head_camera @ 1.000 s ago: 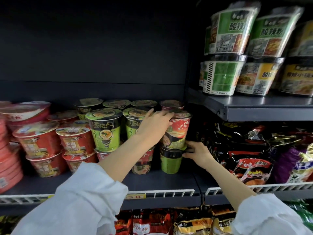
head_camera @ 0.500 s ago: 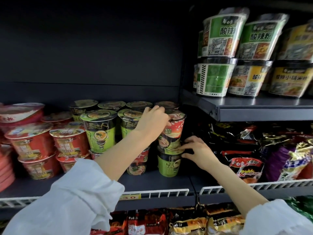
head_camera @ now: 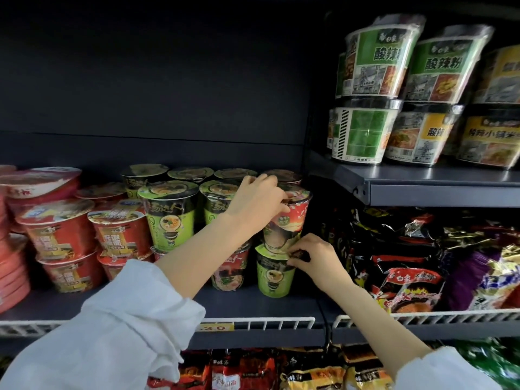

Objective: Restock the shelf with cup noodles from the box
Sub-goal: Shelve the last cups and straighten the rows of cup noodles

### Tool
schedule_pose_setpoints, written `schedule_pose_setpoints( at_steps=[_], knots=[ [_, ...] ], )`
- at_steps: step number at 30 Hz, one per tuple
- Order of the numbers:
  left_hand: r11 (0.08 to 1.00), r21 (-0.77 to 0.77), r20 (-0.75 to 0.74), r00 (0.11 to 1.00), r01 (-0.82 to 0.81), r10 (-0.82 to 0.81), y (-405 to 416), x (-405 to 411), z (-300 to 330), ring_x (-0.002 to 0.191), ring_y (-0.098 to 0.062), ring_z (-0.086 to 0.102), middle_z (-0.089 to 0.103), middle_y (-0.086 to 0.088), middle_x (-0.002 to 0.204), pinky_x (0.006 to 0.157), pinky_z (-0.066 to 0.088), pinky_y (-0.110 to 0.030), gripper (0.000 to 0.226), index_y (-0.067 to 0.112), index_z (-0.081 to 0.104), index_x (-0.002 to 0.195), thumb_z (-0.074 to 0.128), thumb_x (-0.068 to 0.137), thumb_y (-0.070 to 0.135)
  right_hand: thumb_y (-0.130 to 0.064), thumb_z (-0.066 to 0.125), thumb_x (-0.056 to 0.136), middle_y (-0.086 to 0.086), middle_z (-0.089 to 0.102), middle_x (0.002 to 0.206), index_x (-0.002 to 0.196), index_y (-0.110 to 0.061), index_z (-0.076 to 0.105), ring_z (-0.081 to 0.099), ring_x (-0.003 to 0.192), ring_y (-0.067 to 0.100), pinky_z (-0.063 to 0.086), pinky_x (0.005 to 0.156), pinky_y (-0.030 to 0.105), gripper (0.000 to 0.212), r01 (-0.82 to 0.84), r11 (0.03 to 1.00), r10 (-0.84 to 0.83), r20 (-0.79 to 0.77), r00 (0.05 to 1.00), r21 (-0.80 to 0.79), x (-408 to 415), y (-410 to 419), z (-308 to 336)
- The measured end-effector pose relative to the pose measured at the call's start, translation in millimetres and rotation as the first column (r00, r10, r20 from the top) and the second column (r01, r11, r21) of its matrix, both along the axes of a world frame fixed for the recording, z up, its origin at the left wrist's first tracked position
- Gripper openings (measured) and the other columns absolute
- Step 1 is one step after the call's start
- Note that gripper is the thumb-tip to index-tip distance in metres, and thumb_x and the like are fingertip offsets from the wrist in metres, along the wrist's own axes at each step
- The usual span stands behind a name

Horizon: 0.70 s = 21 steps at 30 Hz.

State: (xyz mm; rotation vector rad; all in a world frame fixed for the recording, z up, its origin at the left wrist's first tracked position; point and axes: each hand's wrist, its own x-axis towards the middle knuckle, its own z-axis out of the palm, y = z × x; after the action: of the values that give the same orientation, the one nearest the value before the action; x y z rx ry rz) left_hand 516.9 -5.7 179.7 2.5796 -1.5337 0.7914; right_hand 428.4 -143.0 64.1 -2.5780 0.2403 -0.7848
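We are setting a red cup (head_camera: 287, 218) on top of a green cup (head_camera: 274, 273) at the right end of the shelf (head_camera: 253, 308), so the step in hand looks like seating one cup noodle in the upper tier of the stack. Our left hand (head_camera: 257, 202) is curling over the red cup's rim and lid from above, its grip closed around the top, while our right hand (head_camera: 309, 258) is pinching at the seam where the red cup's base meets the green cup's lid – steadying the join, as far as we can judge. The red cup is leaning a little to the right and not sitting quite square yet.

The next move is probably calling for a small straightening before either hand lets go, because the base is narrow and the lid beneath it is film-covered and likely slick.

The red cup is tall and tapered, wrapped in glossy film, with a red band above a printed bowl of noodles – its neighbours to the left are green cups (head_camera: 171, 213) of the same shape, stacked two high. The box is not in view
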Motion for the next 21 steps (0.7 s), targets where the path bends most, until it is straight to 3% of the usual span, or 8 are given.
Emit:
schedule_pose_setpoints(
  at_steps=[4,6,10,15,21],
  knots=[
    [0.996,-0.068,-0.215,0.974,0.052,-0.065,0.1,3.4,-5.4,0.121,-0.023,0.05,0.051,-0.004,0.133,0.094,0.043,-0.036,0.043,0.021,0.049,0.134,0.051,0.094,0.034,-0.015,0.074,0.079,0.005,0.062,0.099,0.099,-0.005,0.072,0.06,0.094,0.019,0.041,0.08,0.017,0.023,0.074,0.996,-0.073,0.027,0.997,-0.042,-0.9,2.0,-4.4],
    [0.997,-0.064,-0.174,0.983,0.039,-0.05,-1.1,3.3,-3.6,0.116,-0.023,0.054,0.056,-0.005,0.128,0.091,0.043,-0.036,0.04,0.021,0.05,0.133,0.051,0.095,0.033,-0.017,0.072,0.081,0.006,0.061,0.097,0.098,-0.005,0.072,0.06,0.093,0.022,0.044,0.079,0.021,0.021,0.082,0.992,-0.082,0.004,0.997,-0.098,-0.4,2.5,-3.0],
    [0.998,-0.027,-0.094,0.994,0.048,-0.05,-1.6,5.4,-0.7,0.118,-0.022,0.053,0.057,-0.003,0.124,0.099,0.037,-0.037,0.041,0.029,0.045,0.138,0.047,0.097,0.028,-0.019,0.067,0.085,0.007,0.058,0.1,0.099,-0.005,0.07,0.057,0.095,0.023,0.045,0.082,0.028,0.02,0.067,0.984,-0.08,-0.072,0.994,-0.167,-0.2,-1.5,2.7],
    [0.994,-0.066,-0.001,0.996,0.091,-0.092,1.7,9.3,-4.2,0.106,-0.019,0.06,0.067,0.002,0.108,0.095,0.038,-0.031,0.031,0.023,0.058,0.125,0.051,0.095,0.016,-0.008,0.068,0.083,0.013,0.06,0.098,0.093,-0.001,0.071,0.06,0.094,0.029,0.047,0.083,0.029,0.013,0.043,0.994,-0.055,-0.112,0.992,-0.102,0.4,-8.3,2.3],
    [0.993,-0.087,-0.022,0.996,0.079,-0.081,0.7,11.2,-3.7,0.11,-0.015,0.058,0.068,0.004,0.111,0.095,0.036,-0.03,0.036,0.025,0.056,0.129,0.047,0.096,0.013,-0.004,0.066,0.083,0.013,0.06,0.106,0.097,0.002,0.07,0.061,0.095,0.026,0.045,0.084,0.021,0.015,0.07,0.996,-0.071,-0.032,0.997,-0.047,1.3,-2.9,-4.5]
  ],
)
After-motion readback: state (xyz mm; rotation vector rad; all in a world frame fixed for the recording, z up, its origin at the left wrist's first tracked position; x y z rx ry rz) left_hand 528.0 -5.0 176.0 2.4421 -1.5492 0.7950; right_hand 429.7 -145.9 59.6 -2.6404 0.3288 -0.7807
